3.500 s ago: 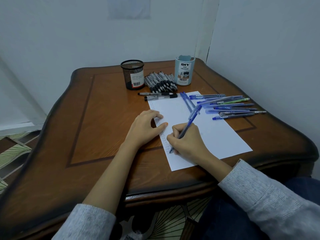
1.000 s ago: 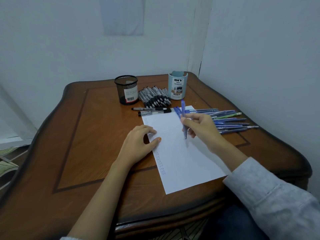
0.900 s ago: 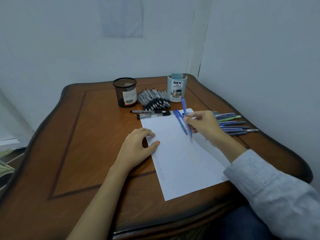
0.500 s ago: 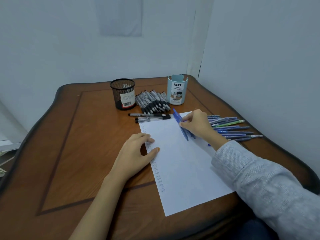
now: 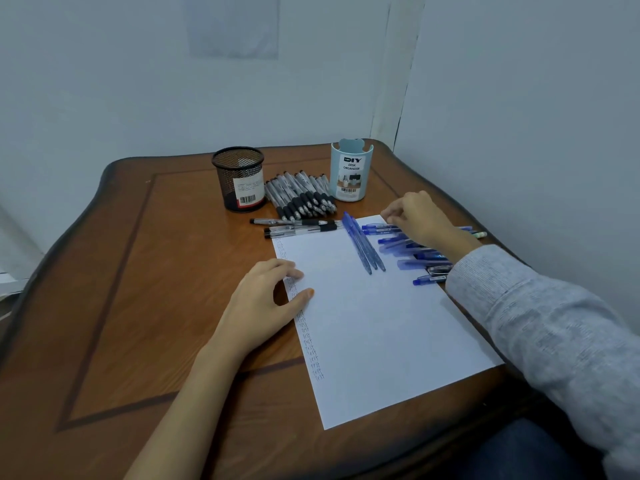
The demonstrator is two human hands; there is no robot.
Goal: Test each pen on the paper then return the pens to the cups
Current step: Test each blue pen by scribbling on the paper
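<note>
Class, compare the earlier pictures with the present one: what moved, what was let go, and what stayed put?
The right hand stopped writing, carried its blue pen to the far part of the paper, laid it beside the blue ones there and let go; it now reaches over the blue pens at the paper's right edge. The left hand still presses the paper; the mesh cup, blue cup and black pens stayed.

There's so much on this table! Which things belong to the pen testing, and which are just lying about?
Part of the job:
paper
three blue pens lying on it
blue pen pile
black pen pile
two loose black pens
mesh cup
blue organizer cup

Just there:
wooden table
pale sheet on the wall
</note>
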